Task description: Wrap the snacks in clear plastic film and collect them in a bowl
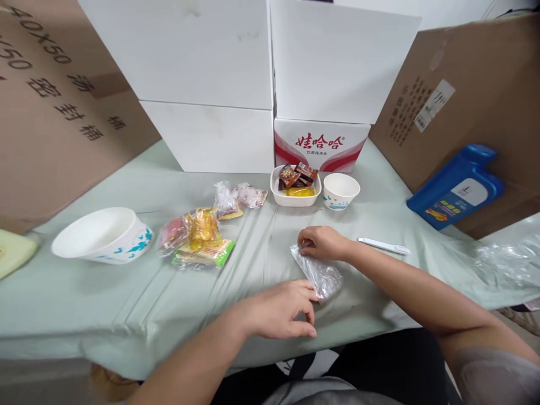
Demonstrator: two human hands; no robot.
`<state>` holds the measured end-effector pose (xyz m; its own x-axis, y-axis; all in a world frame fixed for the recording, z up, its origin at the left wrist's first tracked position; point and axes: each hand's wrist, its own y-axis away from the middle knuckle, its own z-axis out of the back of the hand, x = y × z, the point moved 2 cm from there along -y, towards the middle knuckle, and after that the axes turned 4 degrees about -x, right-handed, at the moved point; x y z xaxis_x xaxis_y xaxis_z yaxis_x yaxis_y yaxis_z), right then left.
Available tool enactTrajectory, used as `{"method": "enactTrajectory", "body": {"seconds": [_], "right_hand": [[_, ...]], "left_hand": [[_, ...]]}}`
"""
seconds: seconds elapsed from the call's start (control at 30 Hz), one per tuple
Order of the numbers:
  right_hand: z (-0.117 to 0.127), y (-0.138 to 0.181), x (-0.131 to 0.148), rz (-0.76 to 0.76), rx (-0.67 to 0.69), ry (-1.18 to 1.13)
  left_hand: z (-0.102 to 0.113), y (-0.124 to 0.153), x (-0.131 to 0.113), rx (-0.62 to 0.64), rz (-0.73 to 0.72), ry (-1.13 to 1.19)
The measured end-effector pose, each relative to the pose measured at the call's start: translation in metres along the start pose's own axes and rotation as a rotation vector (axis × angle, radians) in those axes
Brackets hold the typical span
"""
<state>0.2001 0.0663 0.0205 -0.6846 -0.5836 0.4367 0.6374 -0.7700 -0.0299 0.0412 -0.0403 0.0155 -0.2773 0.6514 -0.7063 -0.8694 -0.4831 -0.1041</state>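
A crumpled clear plastic bag [321, 275] lies flat on the cloth in front of me; I cannot make out anything inside it. My right hand [323, 243] has its fingers curled over the far end, gripping it. At the near left edge is my left hand [287, 309], fingertips touching the plastic and thumb held apart. Just beyond the right forearm rests a white box cutter [383, 246]. Further back stand a white tray [295, 201] with brown and yellow wrapped snacks and a small paper cup [341, 194].
To the left are a large paper bowl [101, 236] and several wrapped snacks [202, 230]. White boxes [211, 135] line the back. A blue bottle [458, 188] leans against a cardboard box [476, 101] on the right, near loose clear plastic [512, 256].
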Motion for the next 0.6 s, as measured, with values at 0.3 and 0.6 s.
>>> {"method": "enactTrajectory", "body": {"seconds": [0.3,0.6], "right_hand": [[-0.011,0.013,-0.014,0.05,-0.183,0.029],[-0.018,0.014,-0.01,0.025,-0.223,0.155]], "left_hand": [[0.008,0.0,-0.001,-0.127,0.111,0.07],[0.02,-0.001,0.012,-0.563,0.218,0.006]]}}
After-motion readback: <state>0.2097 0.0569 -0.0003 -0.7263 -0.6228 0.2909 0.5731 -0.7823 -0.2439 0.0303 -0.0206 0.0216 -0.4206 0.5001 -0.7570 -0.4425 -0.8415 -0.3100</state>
